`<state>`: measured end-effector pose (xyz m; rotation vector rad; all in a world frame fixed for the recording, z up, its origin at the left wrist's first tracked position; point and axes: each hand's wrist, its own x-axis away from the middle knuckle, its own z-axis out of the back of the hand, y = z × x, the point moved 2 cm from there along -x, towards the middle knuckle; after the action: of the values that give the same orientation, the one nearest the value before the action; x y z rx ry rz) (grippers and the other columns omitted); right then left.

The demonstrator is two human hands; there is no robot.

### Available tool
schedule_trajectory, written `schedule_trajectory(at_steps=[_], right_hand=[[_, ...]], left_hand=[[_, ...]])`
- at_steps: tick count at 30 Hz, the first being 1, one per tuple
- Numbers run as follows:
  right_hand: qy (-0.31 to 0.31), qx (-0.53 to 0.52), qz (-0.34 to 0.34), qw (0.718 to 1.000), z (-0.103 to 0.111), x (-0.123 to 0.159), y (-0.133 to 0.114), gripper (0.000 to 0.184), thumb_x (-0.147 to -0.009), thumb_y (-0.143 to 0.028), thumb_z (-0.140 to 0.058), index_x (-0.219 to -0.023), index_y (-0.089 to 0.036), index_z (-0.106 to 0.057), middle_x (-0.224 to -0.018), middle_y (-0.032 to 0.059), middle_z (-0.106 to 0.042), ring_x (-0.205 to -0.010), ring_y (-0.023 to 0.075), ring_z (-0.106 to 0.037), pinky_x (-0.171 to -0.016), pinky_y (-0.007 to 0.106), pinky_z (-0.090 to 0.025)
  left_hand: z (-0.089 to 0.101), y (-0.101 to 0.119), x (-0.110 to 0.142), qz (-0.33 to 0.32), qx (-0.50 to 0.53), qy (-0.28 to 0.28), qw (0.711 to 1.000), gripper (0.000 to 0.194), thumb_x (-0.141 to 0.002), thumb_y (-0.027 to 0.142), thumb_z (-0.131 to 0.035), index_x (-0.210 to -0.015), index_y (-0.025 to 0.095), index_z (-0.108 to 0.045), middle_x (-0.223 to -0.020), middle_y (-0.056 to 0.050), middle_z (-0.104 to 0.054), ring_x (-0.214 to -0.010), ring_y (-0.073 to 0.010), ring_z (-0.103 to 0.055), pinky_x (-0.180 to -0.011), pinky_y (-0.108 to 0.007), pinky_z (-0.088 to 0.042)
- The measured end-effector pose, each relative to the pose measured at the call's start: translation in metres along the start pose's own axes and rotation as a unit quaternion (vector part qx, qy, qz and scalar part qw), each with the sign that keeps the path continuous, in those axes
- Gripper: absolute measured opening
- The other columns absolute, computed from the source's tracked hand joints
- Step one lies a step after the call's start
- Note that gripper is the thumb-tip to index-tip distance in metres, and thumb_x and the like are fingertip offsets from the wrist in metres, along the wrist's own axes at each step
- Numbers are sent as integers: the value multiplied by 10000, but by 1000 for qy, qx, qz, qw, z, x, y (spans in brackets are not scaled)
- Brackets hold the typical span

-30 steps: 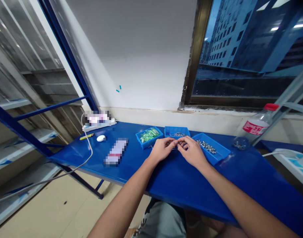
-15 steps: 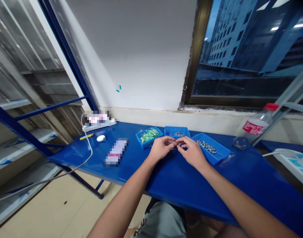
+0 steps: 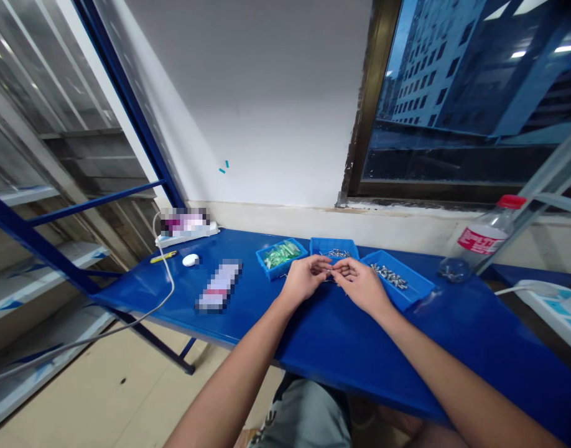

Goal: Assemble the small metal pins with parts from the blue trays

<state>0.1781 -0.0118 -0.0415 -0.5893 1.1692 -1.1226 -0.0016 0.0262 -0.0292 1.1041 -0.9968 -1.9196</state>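
My left hand (image 3: 305, 279) and my right hand (image 3: 361, 285) meet fingertip to fingertip just above the blue table (image 3: 341, 336), both pinched on a small part too tiny to name. Right behind them stand three blue trays. The left tray (image 3: 280, 257) holds green pieces. Small metal parts fill the middle tray (image 3: 334, 249), and the right tray (image 3: 394, 278) holds larger metal parts. My fingertips hover in front of the middle tray.
A plastic bottle (image 3: 482, 242) with a red cap leans at the right. A white power strip (image 3: 187, 231) with a trailing cable, a yellow pen (image 3: 163, 256) and a small white object (image 3: 190, 259) lie at the left. Metal shelving stands left; a window is behind.
Both hands have stayed together in front of the trays; only the fingers have shifted slightly around the small part.
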Motion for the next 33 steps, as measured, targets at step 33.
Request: schedule_trajectory(at_steps=[33], right_hand=[[-15, 54, 52, 997, 3, 1, -12, 160, -884, -245, -611, -993, -226, -727, -1056, 65, -756, -847, 192, -738, -775, 330, -637]], left_hand=[[3, 8, 5, 25, -10, -41, 999, 267, -941, 332, -715, -1117, 150, -799, -1062, -95, -828, -969, -260, -803, -864, -324, -637]])
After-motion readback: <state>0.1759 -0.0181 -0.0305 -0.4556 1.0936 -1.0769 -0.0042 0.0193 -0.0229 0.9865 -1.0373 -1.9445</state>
